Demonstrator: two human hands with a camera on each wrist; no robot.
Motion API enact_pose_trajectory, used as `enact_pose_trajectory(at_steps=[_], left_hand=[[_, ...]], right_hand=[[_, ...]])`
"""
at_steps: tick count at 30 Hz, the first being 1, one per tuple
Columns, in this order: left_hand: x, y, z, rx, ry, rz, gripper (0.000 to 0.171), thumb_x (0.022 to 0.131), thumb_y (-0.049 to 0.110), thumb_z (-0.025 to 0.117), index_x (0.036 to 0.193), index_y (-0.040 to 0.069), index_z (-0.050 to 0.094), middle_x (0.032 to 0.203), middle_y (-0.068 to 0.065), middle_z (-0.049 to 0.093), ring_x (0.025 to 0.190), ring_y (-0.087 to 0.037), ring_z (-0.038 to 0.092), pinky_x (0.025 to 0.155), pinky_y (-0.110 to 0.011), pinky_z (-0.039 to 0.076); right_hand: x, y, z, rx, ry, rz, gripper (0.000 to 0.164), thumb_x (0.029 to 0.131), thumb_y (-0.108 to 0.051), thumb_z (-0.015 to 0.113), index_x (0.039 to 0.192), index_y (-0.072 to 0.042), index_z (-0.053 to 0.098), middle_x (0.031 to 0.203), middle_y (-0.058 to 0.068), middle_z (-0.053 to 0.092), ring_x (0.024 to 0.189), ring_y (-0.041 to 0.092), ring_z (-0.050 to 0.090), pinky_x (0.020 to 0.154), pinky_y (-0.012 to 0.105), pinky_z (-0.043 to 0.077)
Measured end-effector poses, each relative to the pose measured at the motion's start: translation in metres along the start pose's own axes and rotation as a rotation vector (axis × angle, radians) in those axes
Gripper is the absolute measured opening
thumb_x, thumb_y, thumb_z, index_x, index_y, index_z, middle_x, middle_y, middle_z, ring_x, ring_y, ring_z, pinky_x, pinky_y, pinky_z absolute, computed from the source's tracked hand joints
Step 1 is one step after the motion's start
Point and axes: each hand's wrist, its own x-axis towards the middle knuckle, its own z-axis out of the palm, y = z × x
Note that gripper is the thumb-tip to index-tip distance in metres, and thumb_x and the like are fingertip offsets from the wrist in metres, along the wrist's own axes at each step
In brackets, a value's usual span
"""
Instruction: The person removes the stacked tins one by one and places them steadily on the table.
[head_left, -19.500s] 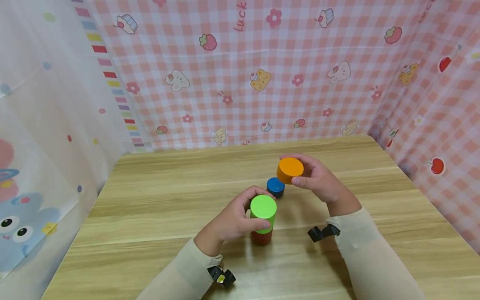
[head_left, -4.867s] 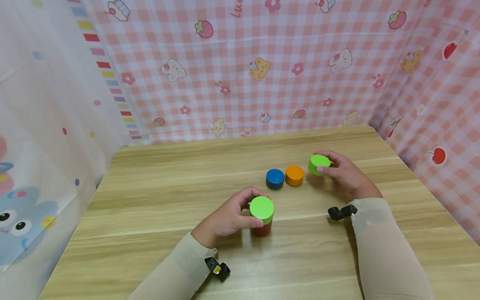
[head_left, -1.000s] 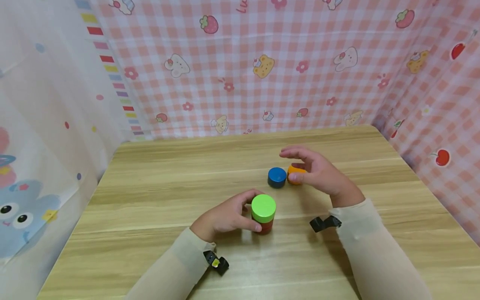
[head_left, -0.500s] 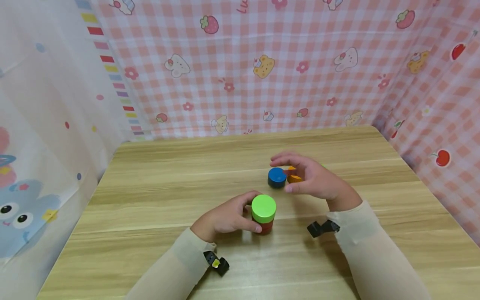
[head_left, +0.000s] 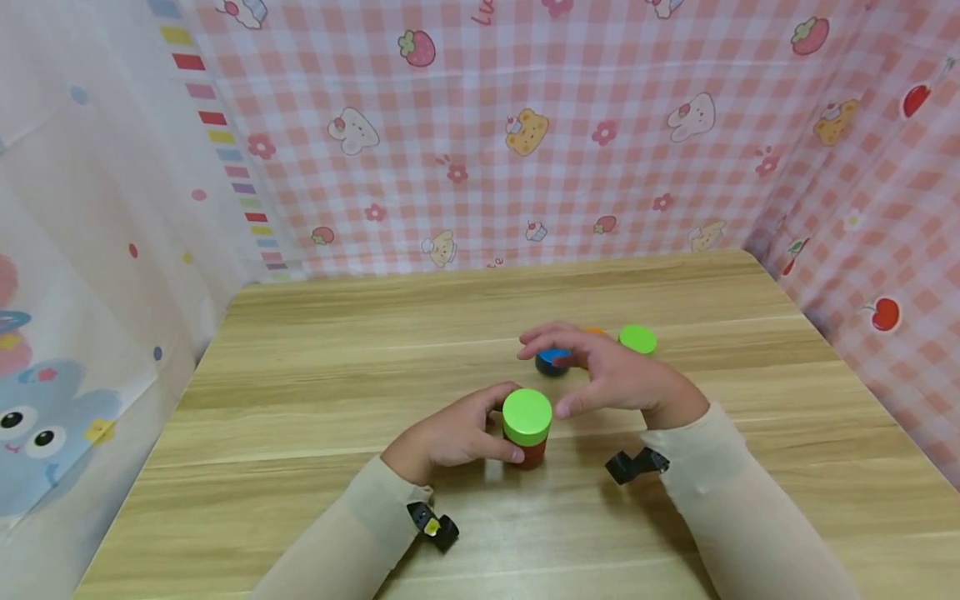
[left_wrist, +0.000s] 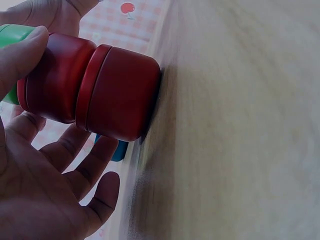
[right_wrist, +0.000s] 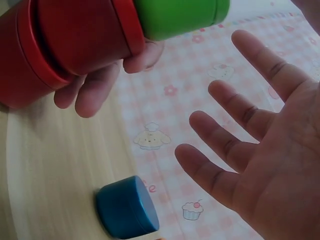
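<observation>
In the head view a stack of small round lidded tins stands upright on the table, a green tin [head_left: 527, 417] on top of red. The left wrist view shows two red tins, an upper one [left_wrist: 62, 77] and a lower one [left_wrist: 122, 92], below the green. My left hand [head_left: 457, 429] holds the stack, thumb at the upper red tin and fingers behind. Fingers spread and holding nothing, my right hand [head_left: 618, 375] hovers just right of the stack, apart from it. It partly covers a blue tin [head_left: 551, 367] and an orange tin [head_left: 597, 331].
A second green tin [head_left: 637, 340] sits on the wooden table [head_left: 337, 358] to the right of the orange one, in a row with the blue. Checked cloth [head_left: 465, 200] hangs behind the far table edge, with more cloth at both sides.
Earlier my right hand held the orange tin, then a green tin, both now set down beside the blue one. Since then it has come left and nearer, toward the stack, which is shorter than at first.
</observation>
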Motion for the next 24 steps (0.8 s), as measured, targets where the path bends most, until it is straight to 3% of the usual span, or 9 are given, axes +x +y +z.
enact_pose_trajectory(at_steps=[13,21,24], left_hand=[[-0.001,0.001,-0.001,0.011,-0.019,-0.009,0.064,0.088,0.019,0.084,0.144,0.019,0.054,0.137,0.002,0.062,0.130,-0.019,0.055,0.119,-0.052,0.036],[-0.002,0.001,-0.001,-0.007,-0.014,-0.015,0.091,0.087,0.016,0.085,0.164,0.017,0.036,0.140,0.000,0.061,0.130,-0.020,0.053,0.122,-0.051,0.032],[-0.002,0.001,-0.001,-0.017,-0.018,-0.008,0.091,0.087,0.015,0.085,0.163,0.016,0.036,0.144,0.000,0.059,0.130,-0.020,0.053,0.121,-0.051,0.033]], right_hand=[[0.004,-0.001,0.010,0.019,-0.122,0.061,0.070,0.083,-0.043,0.090,0.140,-0.013,0.063,0.156,0.010,0.046,0.145,0.035,0.041,0.112,0.070,0.038],[0.007,0.000,0.013,0.006,-0.167,0.084,0.066,0.081,-0.038,0.092,0.139,-0.019,0.065,0.157,0.007,0.046,0.147,0.034,0.040,0.111,0.065,0.041],[0.007,0.001,0.014,0.007,-0.177,0.102,0.067,0.080,-0.037,0.093,0.139,-0.021,0.065,0.157,0.006,0.046,0.146,0.033,0.041,0.112,0.065,0.040]])
